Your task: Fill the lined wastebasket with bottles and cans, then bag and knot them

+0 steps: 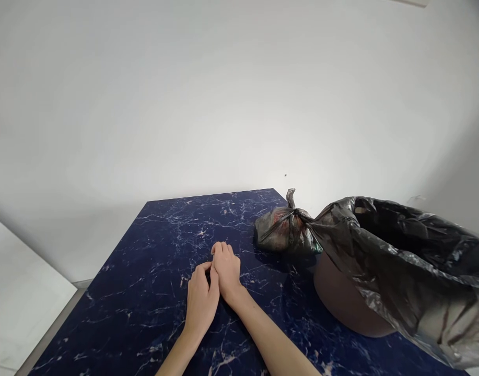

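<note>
Both of my hands rest side by side on a dark blue marble-patterned table [145, 292]. My left hand [200, 300] lies palm down with its fingers curled slightly and touching the side of my right hand. My right hand [226, 269] lies flat with its fingers together and stretched forward. Neither hand holds anything. To the right of my right hand, apart from it, sits a small tied black plastic bag [284, 230] with something reddish inside.
A round brown bin [341, 297] stands on the table's right side, lined with a large black bag [411, 261] draped over its rim. A plain white wall rises behind the table. Pale floor shows at the lower left.
</note>
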A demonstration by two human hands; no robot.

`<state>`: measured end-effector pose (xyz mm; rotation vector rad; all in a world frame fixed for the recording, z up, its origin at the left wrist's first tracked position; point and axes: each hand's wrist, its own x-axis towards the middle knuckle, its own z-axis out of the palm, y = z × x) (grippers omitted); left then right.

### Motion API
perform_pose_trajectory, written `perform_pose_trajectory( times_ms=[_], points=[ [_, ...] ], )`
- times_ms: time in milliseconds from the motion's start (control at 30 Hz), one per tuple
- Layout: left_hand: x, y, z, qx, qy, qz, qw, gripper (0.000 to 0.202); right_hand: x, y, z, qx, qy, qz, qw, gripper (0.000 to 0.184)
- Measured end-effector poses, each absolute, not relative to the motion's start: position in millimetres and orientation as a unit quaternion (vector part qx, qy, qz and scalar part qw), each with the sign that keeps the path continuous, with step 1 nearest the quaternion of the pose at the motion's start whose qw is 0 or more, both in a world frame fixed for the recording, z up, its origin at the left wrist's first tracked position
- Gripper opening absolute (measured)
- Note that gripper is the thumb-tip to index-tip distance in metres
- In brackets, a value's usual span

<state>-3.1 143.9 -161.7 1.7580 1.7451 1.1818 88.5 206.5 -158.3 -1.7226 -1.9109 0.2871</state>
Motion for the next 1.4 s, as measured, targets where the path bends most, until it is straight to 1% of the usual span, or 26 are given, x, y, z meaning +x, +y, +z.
perform_pose_trajectory(
  times_ms=[400, 700, 1400],
  points=[
    [-4.3, 148.5, -167.1, 0.652, 0.601, 0.415, 0.204, 0.053, 89.9, 206.0, -161.6, -0.631, -0.718, 0.088, 0.281, 0.021],
    [-3.9, 146.3, -164.5, 0.645, 0.602, 0.426, 0.2, 0.046, 90.1, 205.5, -162.4, -0.634, -0.718, 0.083, 0.275, 0.019],
    [-4.7, 145.5, -163.4, 0.645, 0.6, 0.428, 0.2, 0.04, 92.1, 206.1, -167.1, -0.626, -0.724, 0.071, 0.283, 0.018]
  ],
)
